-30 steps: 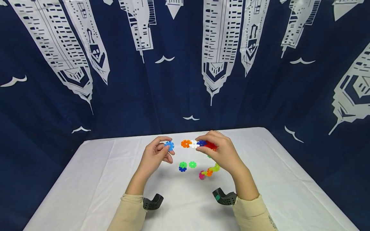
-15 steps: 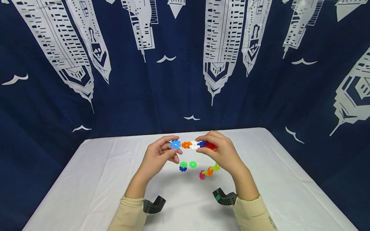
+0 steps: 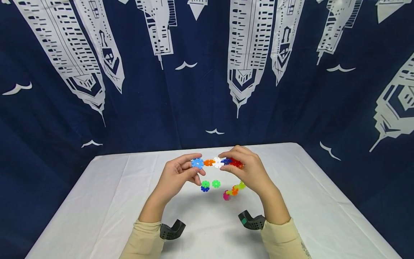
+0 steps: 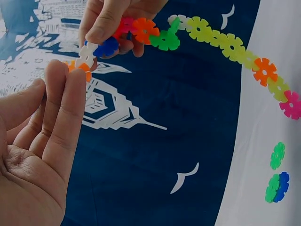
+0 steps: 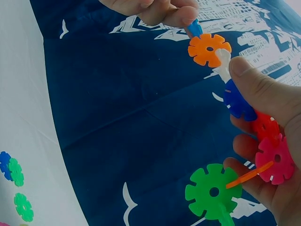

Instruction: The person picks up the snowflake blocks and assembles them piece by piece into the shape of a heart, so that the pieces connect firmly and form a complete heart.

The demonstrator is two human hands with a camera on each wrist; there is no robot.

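Note:
My left hand (image 3: 174, 174) pinches a light blue notched disc (image 3: 197, 163) between thumb and fingers; in the right wrist view the disc (image 5: 195, 28) appears edge-on, right at the rim of an orange notched disc (image 5: 210, 49). That orange disc ends a chain of interlocked plastic flower discs. My right hand (image 3: 247, 167) grips the chain by its white disc (image 3: 218, 162), with a dark blue disc (image 5: 239, 101) and red disc (image 5: 266, 126) beside the palm. Beyond a green disc (image 4: 164, 41), the chain runs through yellow discs (image 4: 232, 47) to a pink one (image 4: 292, 105).
On the white tablecloth (image 3: 97, 201) lie a loose green disc (image 3: 216, 183) and another green disc (image 3: 205, 183) overlapping a dark blue one (image 3: 205, 189). A navy curtain (image 3: 145, 108) with white building prints hangs behind the table.
My left hand has moved right, bringing the light blue disc up against the chain's orange end disc, which has tilted. My right hand has stayed nearly in place.

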